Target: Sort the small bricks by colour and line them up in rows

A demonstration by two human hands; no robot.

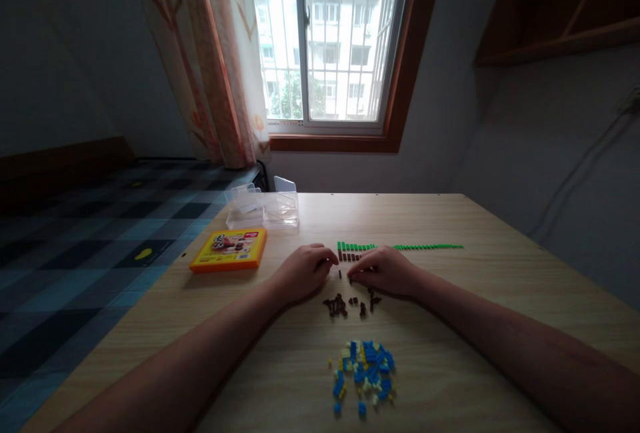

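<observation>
Left hand (309,273) and right hand (389,272) sit apart, grip unclear, near the brown brick row (350,257), best kept parallel to the green brick row (415,247) by light nudges.

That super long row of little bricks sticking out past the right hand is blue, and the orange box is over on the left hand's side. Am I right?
Almost! The long row of little bricks sticking out past the right hand is green, not blue, as the head view shows. The orange box is indeed on the left hand side.
</observation>
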